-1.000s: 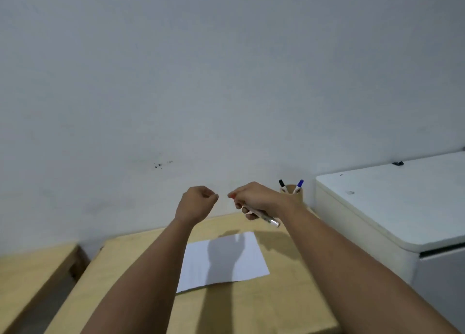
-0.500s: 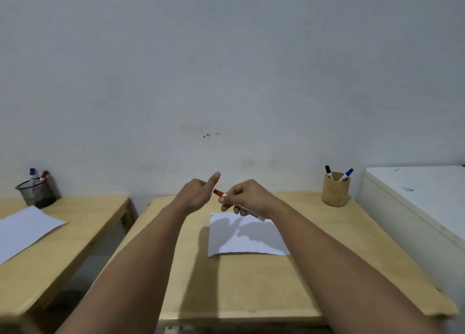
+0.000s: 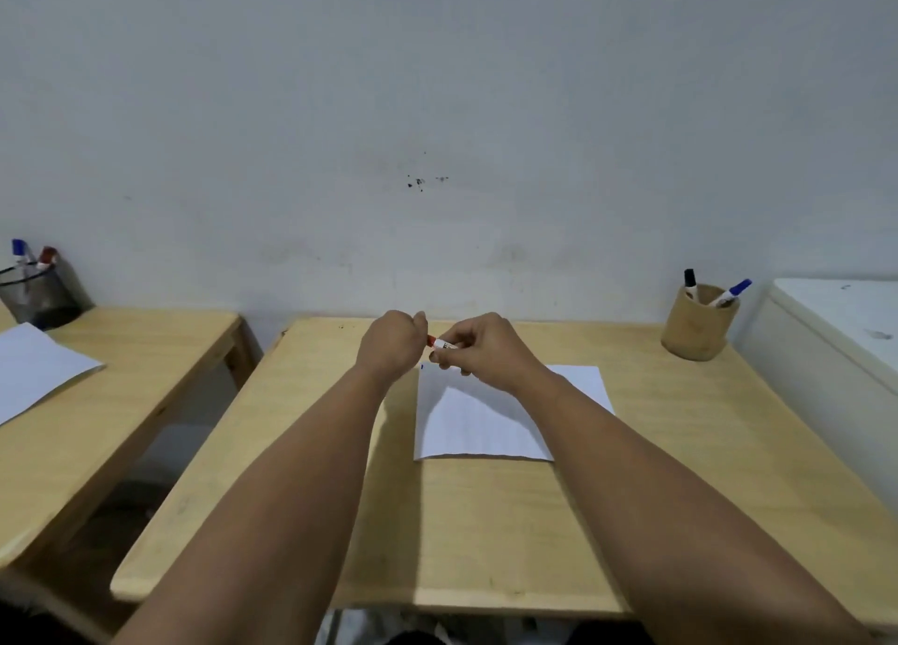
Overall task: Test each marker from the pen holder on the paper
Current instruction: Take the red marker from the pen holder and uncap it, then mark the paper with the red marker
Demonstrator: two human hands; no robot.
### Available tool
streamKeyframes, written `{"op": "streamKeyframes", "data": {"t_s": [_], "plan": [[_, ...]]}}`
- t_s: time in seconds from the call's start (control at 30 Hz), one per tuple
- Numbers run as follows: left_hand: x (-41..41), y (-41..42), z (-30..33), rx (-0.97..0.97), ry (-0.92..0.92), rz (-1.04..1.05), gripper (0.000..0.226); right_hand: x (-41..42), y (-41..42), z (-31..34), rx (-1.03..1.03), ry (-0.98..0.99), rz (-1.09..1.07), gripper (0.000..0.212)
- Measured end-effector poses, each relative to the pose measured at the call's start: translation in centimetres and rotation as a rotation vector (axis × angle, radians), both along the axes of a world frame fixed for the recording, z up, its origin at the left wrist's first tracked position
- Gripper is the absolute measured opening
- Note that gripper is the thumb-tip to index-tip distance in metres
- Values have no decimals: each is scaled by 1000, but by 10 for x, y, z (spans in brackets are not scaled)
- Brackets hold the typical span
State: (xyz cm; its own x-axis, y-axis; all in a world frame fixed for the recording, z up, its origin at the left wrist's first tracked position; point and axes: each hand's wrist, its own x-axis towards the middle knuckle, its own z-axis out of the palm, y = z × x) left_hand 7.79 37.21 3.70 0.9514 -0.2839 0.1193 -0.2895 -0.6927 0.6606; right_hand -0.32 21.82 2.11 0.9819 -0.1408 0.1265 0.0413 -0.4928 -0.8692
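My right hand (image 3: 478,345) grips the white barrel of a red marker (image 3: 440,343) above the far edge of a white paper sheet (image 3: 478,426). My left hand (image 3: 391,345) is closed around the marker's red cap end; the cap is mostly hidden in the fist. Both hands hover over the wooden desk (image 3: 510,523). A tan cylindrical pen holder (image 3: 697,331) stands at the desk's far right corner. In it stand a black-capped marker (image 3: 690,282) and a blue-capped marker (image 3: 733,292). A small blue mark shows at the paper's top left corner.
A second wooden desk (image 3: 97,401) stands to the left with a gap between. It carries a mesh pen cup (image 3: 36,294) with markers and another paper sheet (image 3: 34,367). A white cabinet (image 3: 836,343) abuts the right side. A grey wall is behind.
The view has tilted down and turned left, showing the whole desk. My left hand has come onto the marker's red cap end and closed on it; the right still holds the barrel.
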Motion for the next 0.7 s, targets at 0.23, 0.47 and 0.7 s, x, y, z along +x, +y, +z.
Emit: {"op": "streamKeyframes", "data": {"t_s": [0.23,0.47,0.7], "plan": [[43,49,-33,234,-193,75,56,15,-35,-23,215,-44,-223,23],[34,42,-70,574,-290,-21,58,37,-25,-5,863,15,-211,13],[11,57,-52,179,-402,-15,52,32,-22,-9,1150,6,-180,25]]}}
